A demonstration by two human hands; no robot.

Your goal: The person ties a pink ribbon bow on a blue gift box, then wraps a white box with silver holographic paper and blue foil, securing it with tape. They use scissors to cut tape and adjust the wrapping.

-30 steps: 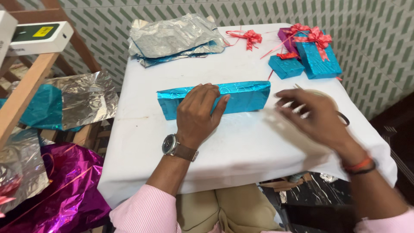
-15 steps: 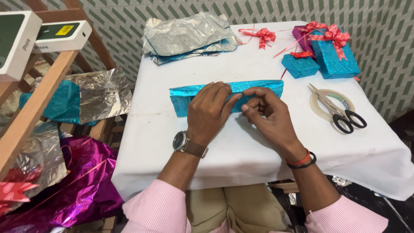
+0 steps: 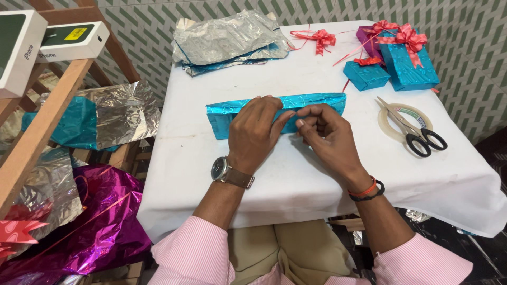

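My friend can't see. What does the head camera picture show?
Two hands, left hand and right hand, press on a long blue foil-wrapped box on a white table. Scissors lie on a tape roll nearby.

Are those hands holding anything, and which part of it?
Both hands press on the long blue foil-wrapped parcel on the table: the left hand lies flat over its middle, while the right hand has fingertips at its near edge.

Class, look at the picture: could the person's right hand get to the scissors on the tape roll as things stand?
Probably yes. The scissors lie on the tape roll to the right of the right hand, with only bare white tablecloth between. But that hand is now resting on the long blue-wrapped box.
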